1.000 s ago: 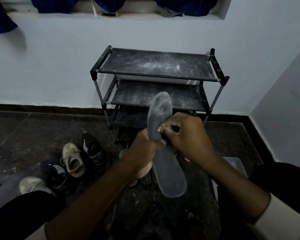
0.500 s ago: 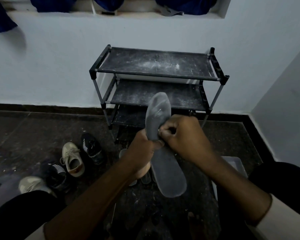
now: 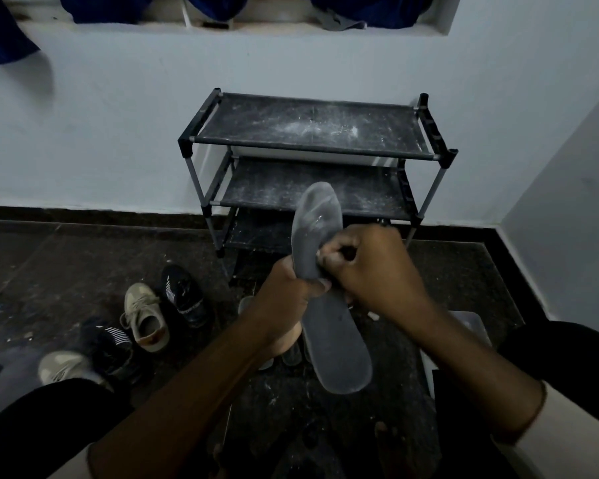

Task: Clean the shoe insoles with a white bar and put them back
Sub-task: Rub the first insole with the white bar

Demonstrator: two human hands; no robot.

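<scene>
A long grey insole (image 3: 338, 344) stands nearly upright in front of me, toe end up, with whitish smears on its upper part. My left hand (image 3: 287, 299) grips it around the middle from the left. My right hand (image 3: 370, 267) is closed in a fist against the insole's right edge; only a sliver of the white bar (image 3: 320, 253) shows between its fingertips. More insoles (image 3: 248, 305) lie on the floor behind my left hand, mostly hidden.
A dusty black three-shelf shoe rack (image 3: 312, 133) stands against the white wall. Several shoes lie on the dark floor at left: a beige sneaker (image 3: 144, 314), a black one (image 3: 184, 295), a striped one (image 3: 113, 344). A pale tray (image 3: 470, 323) sits at right.
My right hand has slid a little up and left along the insole with the bar. The insole has tilted slightly left; my left hand keeps its grip.
</scene>
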